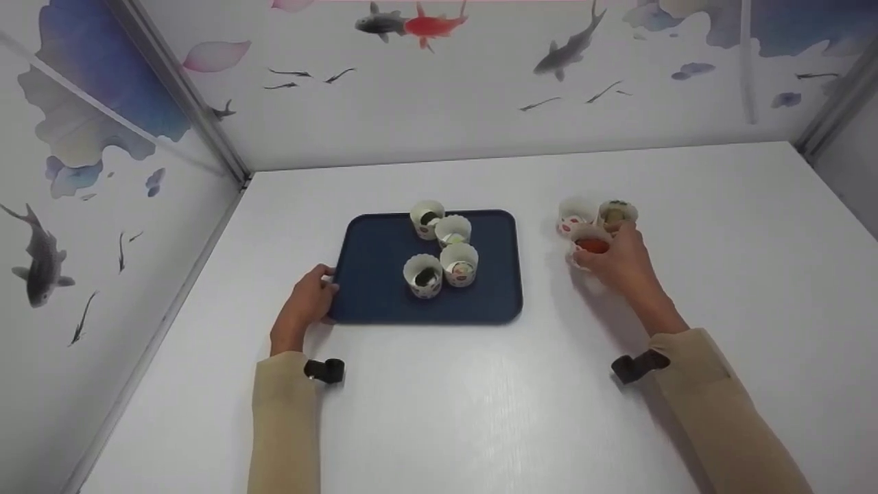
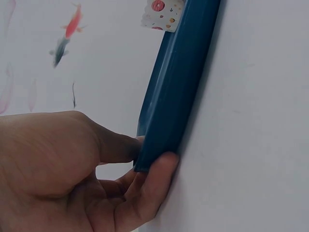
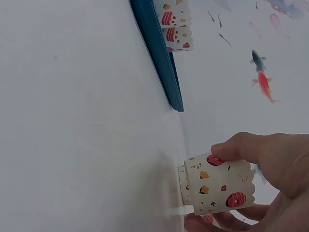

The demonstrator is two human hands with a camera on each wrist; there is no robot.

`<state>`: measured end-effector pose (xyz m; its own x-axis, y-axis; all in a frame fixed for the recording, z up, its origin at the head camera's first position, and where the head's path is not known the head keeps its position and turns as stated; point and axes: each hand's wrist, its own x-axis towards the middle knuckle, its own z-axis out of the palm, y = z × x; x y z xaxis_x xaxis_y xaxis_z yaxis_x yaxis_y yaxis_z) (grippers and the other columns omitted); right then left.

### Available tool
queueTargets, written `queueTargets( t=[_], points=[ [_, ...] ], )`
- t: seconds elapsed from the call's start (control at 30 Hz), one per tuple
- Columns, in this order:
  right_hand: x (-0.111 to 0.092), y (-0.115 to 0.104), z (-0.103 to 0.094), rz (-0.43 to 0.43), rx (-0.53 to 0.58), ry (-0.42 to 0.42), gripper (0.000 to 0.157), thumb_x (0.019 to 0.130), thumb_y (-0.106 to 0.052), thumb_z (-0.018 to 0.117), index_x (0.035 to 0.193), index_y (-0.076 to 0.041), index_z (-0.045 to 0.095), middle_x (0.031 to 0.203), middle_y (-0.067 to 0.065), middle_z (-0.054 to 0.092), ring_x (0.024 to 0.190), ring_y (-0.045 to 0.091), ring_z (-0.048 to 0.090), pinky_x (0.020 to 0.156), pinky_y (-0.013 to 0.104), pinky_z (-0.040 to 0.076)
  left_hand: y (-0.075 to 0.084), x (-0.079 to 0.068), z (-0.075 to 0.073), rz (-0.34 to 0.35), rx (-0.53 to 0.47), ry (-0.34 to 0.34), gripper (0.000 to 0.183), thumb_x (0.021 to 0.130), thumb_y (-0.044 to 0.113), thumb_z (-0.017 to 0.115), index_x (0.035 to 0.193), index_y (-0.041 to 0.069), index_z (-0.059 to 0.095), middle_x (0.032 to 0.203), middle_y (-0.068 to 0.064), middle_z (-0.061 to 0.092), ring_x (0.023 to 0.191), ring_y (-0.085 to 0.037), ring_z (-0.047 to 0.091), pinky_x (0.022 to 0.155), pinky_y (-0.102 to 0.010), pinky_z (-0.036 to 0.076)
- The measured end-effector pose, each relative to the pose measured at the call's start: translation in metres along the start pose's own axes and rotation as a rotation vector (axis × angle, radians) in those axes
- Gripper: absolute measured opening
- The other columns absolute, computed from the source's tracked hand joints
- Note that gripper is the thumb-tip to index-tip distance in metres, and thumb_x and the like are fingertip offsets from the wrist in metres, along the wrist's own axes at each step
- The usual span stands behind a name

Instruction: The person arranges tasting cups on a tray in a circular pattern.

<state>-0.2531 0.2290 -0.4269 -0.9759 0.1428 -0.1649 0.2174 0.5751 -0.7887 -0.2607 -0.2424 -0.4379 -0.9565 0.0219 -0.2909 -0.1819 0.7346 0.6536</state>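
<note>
My left hand (image 1: 309,300) grips the left edge of a dark blue tray (image 1: 370,274), thumb on the rim and fingers under it in the left wrist view. On the tray stand several white paper baking cups (image 1: 459,255) with scalloped rims, two of them holding something dark. To the right of the tray, my right hand (image 1: 627,264) pinches a paper baking cup with red contents (image 3: 219,186), printed with donuts and flowers. Close behind it stand a pale paper cup (image 1: 575,208) and a paper cup with a greenish-brown filling (image 1: 617,215), the latter partly behind my fingers.
The white table (image 1: 425,398) reaches back to a wall (image 1: 466,103) painted with fish and leaves. A second painted panel (image 1: 123,226) runs along the left side. Between the tray and the right-hand cups lies a strip of table.
</note>
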Motion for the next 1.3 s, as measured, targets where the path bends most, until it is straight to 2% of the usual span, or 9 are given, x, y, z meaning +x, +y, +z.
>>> queueTargets(
  t=[0.2, 0.53, 0.73, 1.03, 1.2, 1.3],
  points=[
    [-0.005, -0.008, 0.004, -0.006, -0.026, -0.020, 0.077, 0.093, -0.029, 0.068, 0.148, 0.005, 0.027, 0.151, 0.029, 0.037, 0.136, 0.041, 0.044, 0.115, 0.052, 0.043, 0.000, 0.001, 0.000, -0.022, -0.024, -0.020, 0.042, 0.109, 0.011, 0.036, 0.150, 0.001, 0.035, 0.138, -0.029, 0.051, 0.118, -0.039, 0.061, 0.070, -0.029, 0.062],
    [-0.014, -0.022, 0.014, -0.023, 0.017, -0.015, 0.075, 0.092, -0.030, 0.072, 0.146, 0.001, 0.030, 0.148, 0.027, 0.041, 0.132, 0.039, 0.048, 0.113, 0.049, 0.047, 0.002, 0.001, 0.001, -0.018, -0.020, -0.015, 0.042, 0.109, 0.011, 0.035, 0.150, 0.001, 0.035, 0.141, -0.030, 0.050, 0.120, -0.041, 0.061, 0.073, -0.031, 0.062],
    [-0.016, -0.031, 0.026, -0.081, 0.027, -0.003, 0.071, 0.092, -0.027, 0.072, 0.144, 0.001, 0.033, 0.145, 0.025, 0.044, 0.130, 0.037, 0.050, 0.110, 0.048, 0.049, 0.001, 0.001, 0.001, -0.021, -0.018, -0.003, 0.042, 0.109, 0.011, 0.036, 0.150, 0.001, 0.035, 0.140, -0.030, 0.051, 0.119, -0.040, 0.062, 0.072, -0.031, 0.062],
    [-0.015, -0.049, 0.049, -0.184, 0.024, -0.039, 0.064, 0.091, -0.025, 0.072, 0.139, 0.002, 0.040, 0.137, 0.022, 0.047, 0.122, 0.035, 0.053, 0.105, 0.047, 0.053, -0.003, 0.002, 0.003, -0.018, 0.006, 0.006, 0.043, 0.108, 0.011, 0.036, 0.149, 0.000, 0.036, 0.140, -0.030, 0.052, 0.119, -0.040, 0.062, 0.075, -0.033, 0.062],
    [-0.014, -0.061, 0.059, -0.243, -0.021, -0.030, 0.061, 0.090, -0.025, 0.070, 0.137, 0.003, 0.044, 0.134, 0.023, 0.045, 0.118, 0.034, 0.050, 0.106, 0.048, 0.052, -0.002, 0.002, 0.003, -0.004, 0.050, 0.015, 0.042, 0.108, 0.013, 0.036, 0.148, 0.000, 0.037, 0.140, -0.029, 0.053, 0.119, -0.037, 0.061, 0.082, -0.036, 0.059],
    [-0.012, -0.071, 0.064, -0.255, -0.038, -0.038, 0.059, 0.090, -0.026, 0.070, 0.136, 0.002, 0.045, 0.132, 0.022, 0.044, 0.116, 0.033, 0.050, 0.105, 0.046, 0.053, -0.002, 0.003, 0.002, -0.004, 0.043, 0.017, 0.042, 0.108, 0.012, 0.036, 0.148, 0.000, 0.037, 0.140, -0.029, 0.052, 0.118, -0.038, 0.062, 0.080, -0.036, 0.060]
  ],
)
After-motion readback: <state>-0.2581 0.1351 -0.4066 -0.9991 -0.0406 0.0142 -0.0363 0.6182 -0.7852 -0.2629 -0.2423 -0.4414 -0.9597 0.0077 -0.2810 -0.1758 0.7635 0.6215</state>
